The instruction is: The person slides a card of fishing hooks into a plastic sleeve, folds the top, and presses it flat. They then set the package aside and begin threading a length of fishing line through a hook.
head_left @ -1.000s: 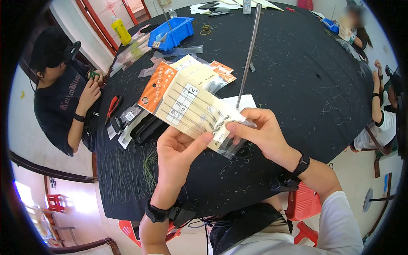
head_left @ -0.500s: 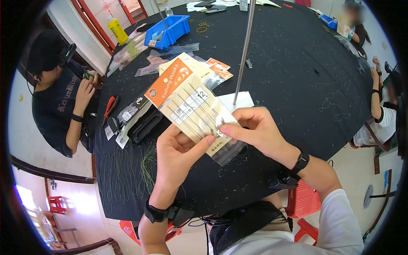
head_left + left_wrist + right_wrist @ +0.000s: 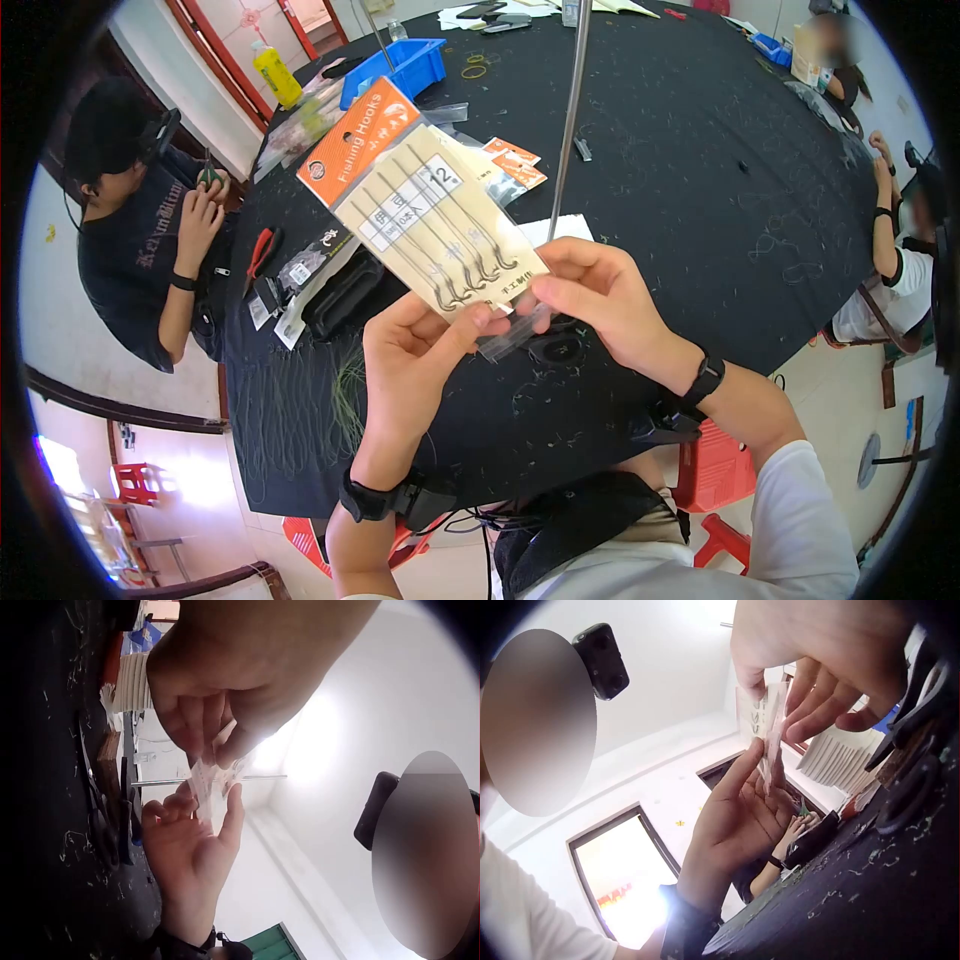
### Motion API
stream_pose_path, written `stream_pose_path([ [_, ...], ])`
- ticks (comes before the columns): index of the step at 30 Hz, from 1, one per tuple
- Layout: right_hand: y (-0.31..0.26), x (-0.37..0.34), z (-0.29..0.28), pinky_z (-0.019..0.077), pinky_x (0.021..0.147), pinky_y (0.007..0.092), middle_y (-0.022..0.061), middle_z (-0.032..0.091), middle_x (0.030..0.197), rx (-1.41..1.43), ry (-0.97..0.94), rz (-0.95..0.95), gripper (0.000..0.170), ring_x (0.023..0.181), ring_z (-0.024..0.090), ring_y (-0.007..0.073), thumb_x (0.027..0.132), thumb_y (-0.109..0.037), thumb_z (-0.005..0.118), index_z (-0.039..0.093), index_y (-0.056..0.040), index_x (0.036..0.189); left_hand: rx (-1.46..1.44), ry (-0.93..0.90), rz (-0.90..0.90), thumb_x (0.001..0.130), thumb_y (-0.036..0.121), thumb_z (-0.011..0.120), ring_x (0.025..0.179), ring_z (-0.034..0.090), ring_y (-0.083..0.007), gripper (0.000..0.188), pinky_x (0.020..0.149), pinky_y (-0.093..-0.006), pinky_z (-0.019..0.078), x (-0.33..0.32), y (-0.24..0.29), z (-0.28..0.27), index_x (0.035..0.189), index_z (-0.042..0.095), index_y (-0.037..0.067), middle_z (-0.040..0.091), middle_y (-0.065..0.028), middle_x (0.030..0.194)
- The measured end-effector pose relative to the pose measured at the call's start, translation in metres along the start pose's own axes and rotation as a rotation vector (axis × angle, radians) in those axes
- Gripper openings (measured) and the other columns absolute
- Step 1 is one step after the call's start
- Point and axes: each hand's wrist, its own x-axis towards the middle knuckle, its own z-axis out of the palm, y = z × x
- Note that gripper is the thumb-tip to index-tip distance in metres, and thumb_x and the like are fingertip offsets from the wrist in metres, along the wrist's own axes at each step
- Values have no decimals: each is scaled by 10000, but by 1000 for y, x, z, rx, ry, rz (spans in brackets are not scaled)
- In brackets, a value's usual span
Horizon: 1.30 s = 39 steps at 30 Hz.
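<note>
A clear packet of fishing hooks (image 3: 415,215) with an orange header and a cream card is held up over the table, tilted, its hooks in a row with the bends toward me. My left hand (image 3: 412,365) pinches its lower left edge between thumb and fingers. At the lower right corner my right hand (image 3: 612,305) grips the packet with thumb on top and fingers behind. Clear plastic (image 3: 505,345) sticks out below the card between both hands. In the right wrist view the packet (image 3: 759,712) shows nearly edge-on.
More hook packets (image 3: 515,165) lie behind. A blue bin (image 3: 415,68), red-handled pliers (image 3: 263,250), a black case (image 3: 340,295) and green line (image 3: 300,420) are on the black cloth. A thin metal rod (image 3: 570,120) rises beyond my right hand. Another person (image 3: 130,220) sits left.
The packet has swung more upright, its orange header moving up and left. The hooks' bends, partly covered by my right thumb before, now show. Both hands keep hold near its lower end.
</note>
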Motion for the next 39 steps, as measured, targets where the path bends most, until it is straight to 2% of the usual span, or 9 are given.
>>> stream_pose_path([
  [4, 6, 1, -8, 512, 634, 226, 93, 661, 939, -25, -83, -50, 170, 790, 630, 116, 888, -81, 595, 621, 28, 1015, 11, 66, 39, 872, 39, 601, 850, 662, -170, 231, 688, -224, 490, 0, 6, -2, 1074, 586, -72, 671, -147, 981],
  [7, 3, 0, -5, 515, 634, 224, 95, 662, 938, -61, -37, -56, 175, 799, 632, 113, 891, -81, 589, 625, 28, 1022, -18, 74, 71, 882, 37, 588, 885, 650, -174, 247, 734, -249, 503, 2, 3, -2, 1098, 566, -79, 655, -153, 1021],
  [9, 2, 0, -5, 516, 630, 217, 95, 662, 938, -152, -36, 24, 181, 804, 634, 109, 888, -73, 587, 631, 22, 1035, -57, 79, 117, 887, 38, 582, 905, 641, -172, 258, 757, -259, 505, 5, -1, -3, 1113, 555, -82, 645, -154, 1043],
  [14, 3, 3, -6, 519, 627, 213, 87, 665, 924, -173, -44, 47, 188, 805, 637, 105, 884, -65, 585, 633, 18, 1045, -48, 109, 122, 895, 46, 577, 892, 616, -143, 286, 799, -262, 488, 6, -3, -6, 1153, 529, -66, 641, -140, 1037],
  [21, 3, 3, -5, 522, 628, 216, 84, 665, 902, -206, -72, 93, 168, 807, 641, 111, 883, -79, 593, 636, 18, 1013, -51, 89, 135, 895, 51, 576, 874, 604, -122, 282, 804, -254, 476, 7, -4, -7, 1151, 532, -59, 644, -129, 1026],
  [23, 4, 2, -5, 522, 627, 217, 83, 665, 896, -187, -68, 91, 161, 804, 641, 113, 883, -84, 596, 636, 15, 1003, -29, 152, 143, 897, 128, 587, 791, 599, -96, 274, 692, -208, 411, 8, -4, -5, 1130, 571, -15, 676, -106, 949],
  [33, 4, 2, -5, 520, 620, 221, 73, 659, 866, -166, -66, 112, 141, 780, 637, 109, 879, -95, 609, 633, 14, 966, -43, 144, 141, 902, 124, 575, 792, 598, -93, 273, 692, -213, 419, 7, -4, -6, 1138, 566, -13, 675, -107, 951],
  [35, 3, 2, -5, 520, 621, 221, 74, 658, 865, -174, -66, 117, 141, 780, 637, 108, 879, -94, 609, 633, 14, 966, -49, 103, 96, 893, 74, 586, 873, 603, -110, 309, 785, -248, 474, 7, -2, -9, 1170, 534, -51, 645, -119, 1037],
  [39, 5, 3, -6, 519, 622, 219, 75, 657, 862, -190, -66, 123, 139, 781, 636, 106, 880, -90, 605, 631, 13, 970, -85, 111, 107, 894, 89, 589, 908, 613, -132, 328, 785, -258, 479, 8, -2, -7, 1182, 529, -55, 642, -129, 1052],
])
